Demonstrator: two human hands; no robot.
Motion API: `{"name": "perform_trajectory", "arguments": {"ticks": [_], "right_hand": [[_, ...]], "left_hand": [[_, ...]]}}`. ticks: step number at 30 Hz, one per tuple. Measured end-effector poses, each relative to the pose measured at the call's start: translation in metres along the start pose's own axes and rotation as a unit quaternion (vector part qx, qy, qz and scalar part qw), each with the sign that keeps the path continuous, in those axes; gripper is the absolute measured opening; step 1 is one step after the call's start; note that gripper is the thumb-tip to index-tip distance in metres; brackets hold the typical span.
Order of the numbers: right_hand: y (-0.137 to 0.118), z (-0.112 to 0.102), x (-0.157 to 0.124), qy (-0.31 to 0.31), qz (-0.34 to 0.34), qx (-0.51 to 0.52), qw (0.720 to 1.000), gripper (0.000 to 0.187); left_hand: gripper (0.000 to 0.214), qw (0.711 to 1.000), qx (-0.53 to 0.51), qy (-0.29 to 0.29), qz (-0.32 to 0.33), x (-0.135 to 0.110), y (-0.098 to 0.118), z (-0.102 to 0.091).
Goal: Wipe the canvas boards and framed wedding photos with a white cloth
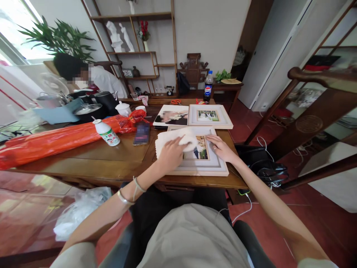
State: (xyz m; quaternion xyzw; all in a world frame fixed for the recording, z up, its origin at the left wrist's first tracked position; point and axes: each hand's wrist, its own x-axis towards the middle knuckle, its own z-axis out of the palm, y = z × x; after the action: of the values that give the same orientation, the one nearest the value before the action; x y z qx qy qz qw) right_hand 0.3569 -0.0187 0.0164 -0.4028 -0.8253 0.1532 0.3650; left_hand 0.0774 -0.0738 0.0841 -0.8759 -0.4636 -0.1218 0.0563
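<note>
Wiping the framed photo (199, 156) lying flat on the tabletop (111, 156). Left hand (170, 154), grip pressed onto a white cloth (187, 139); right hand (221, 148) spread flat on the frame's edge. Best kept light, even strokes, steadying firmly against sliding.

I read the Pepsi logo on the dark soda bottle (208, 87) at the upper middle of the frame. The white bottle (107, 133) left of centre carries print too small to read.
</note>
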Motion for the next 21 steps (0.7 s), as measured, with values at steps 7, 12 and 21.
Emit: {"name": "perform_trajectory", "arguments": {"ticks": [7,12,21], "right_hand": [[-0.004,0.0,-0.002,0.009,0.013,0.016,1.0,0.059],[-0.006,0.002,-0.002,0.021,0.035,0.029,0.999,0.057],[-0.007,0.002,-0.001,0.021,0.041,0.025,0.999,0.058]], "left_hand": [[0.051,0.999,0.022,0.01,-0.034,0.048,-0.041,0.02],[0.049,0.996,0.032,-0.069,0.055,0.008,-0.028,0.008],[0.037,0.979,-0.071,-0.158,0.109,-0.067,0.0,-0.049]]}}
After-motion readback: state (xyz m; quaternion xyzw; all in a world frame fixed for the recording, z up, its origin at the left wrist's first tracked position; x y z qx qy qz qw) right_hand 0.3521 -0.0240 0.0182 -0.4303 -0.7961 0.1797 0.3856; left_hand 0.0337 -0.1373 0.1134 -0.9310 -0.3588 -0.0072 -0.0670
